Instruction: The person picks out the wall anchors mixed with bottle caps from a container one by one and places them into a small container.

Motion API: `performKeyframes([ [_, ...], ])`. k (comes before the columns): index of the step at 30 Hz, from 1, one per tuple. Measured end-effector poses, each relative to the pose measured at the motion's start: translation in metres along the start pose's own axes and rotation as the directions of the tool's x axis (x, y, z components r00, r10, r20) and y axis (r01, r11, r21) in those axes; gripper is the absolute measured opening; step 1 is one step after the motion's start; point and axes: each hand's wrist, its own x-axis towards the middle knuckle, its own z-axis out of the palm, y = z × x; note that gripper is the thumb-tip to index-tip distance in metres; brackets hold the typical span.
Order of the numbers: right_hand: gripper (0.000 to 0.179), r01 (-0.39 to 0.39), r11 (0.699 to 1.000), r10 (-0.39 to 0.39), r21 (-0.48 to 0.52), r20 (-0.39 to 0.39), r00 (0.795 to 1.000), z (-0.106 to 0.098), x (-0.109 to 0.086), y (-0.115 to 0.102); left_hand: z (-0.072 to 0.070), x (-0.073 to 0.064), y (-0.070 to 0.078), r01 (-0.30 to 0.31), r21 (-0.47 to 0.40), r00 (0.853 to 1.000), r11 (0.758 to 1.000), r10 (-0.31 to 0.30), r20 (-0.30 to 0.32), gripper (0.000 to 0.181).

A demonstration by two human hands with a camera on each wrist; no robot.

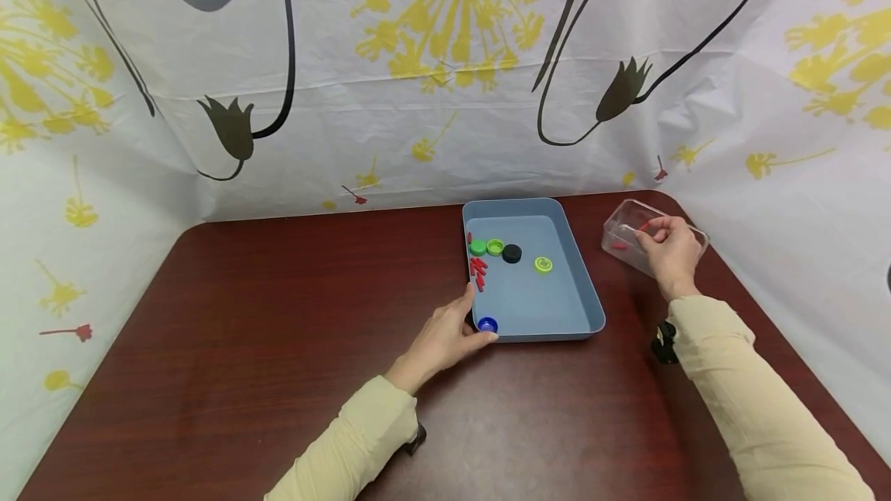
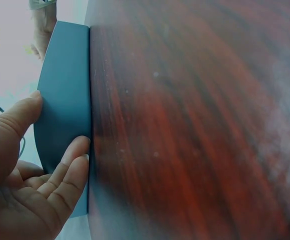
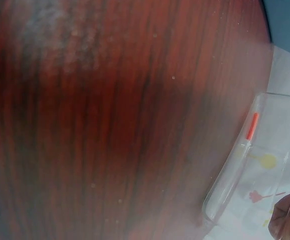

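Counted by the head view, each container read as a clock face: one blue-grey tray (image 1: 543, 308) and, well apart at three o'clock from it, one clear box (image 1: 632, 256), both on a dark red-brown table (image 1: 278, 331). In the tray, five round caps: one green cap (image 1: 478, 248), one yellow-green cap (image 1: 495, 247) and one black cap (image 1: 511, 253) in a row inward from ten o'clock, a second yellow-green cap (image 1: 544, 264) near the centre, one blue cap (image 1: 487, 325) at seven. Also several red pieces (image 1: 479, 282) bunched at nine, too crowded to count surely, and one more apart at ten by the wall. At the box's nine o'clock end, one loose red piece (image 1: 619, 247). At its rim, right hand (image 1: 674, 253) nearly closed, pinching one slim red piece (image 1: 643, 226) between thumb and fingertips. At the tray's seven o'clock corner, left hand (image 1: 440, 336) spread wide, thumb and fingertips against the outer walls. Pinched piece tilted, long axis roughly from eight to two o'clock; loose piece nearly nine to three; box lengthwise ten to four.
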Motion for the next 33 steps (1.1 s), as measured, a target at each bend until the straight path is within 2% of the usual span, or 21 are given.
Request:
performKeyframes([
  [6,0.024,0.004,1.0,-0.004,-0.007,-0.009,1.0,0.0,0.0,0.0,0.0,-0.001,0.001,-0.001,0.0,1.0,1.0,0.001,0.0,0.087],
  [15,0.029,-0.039,0.999,0.039,-0.001,0.032,0.999,-0.002,-0.001,-0.003,-0.001,-0.001,0.001,0.003,-0.008,1.0,1.0,-0.003,-0.001,0.088],
  [19,0.029,-0.028,0.999,0.028,0.019,0.012,1.0,-0.003,-0.001,-0.007,0.0,0.0,0.0,0.001,-0.011,1.0,1.0,-0.001,0.0,0.089],
  [25,0.026,0.039,0.996,-0.037,0.082,-0.029,0.999,0.002,-0.003,-0.028,-0.001,-0.001,0.001,0.004,-0.015,1.0,1.0,-0.004,-0.001,0.088],
  [33,0.024,0.093,0.973,-0.105,0.212,0.047,0.993,0.017,-0.014,-0.067,-0.002,-0.001,0.002,-0.003,-0.005,1.0,1.0,0.003,-0.002,0.087],
])
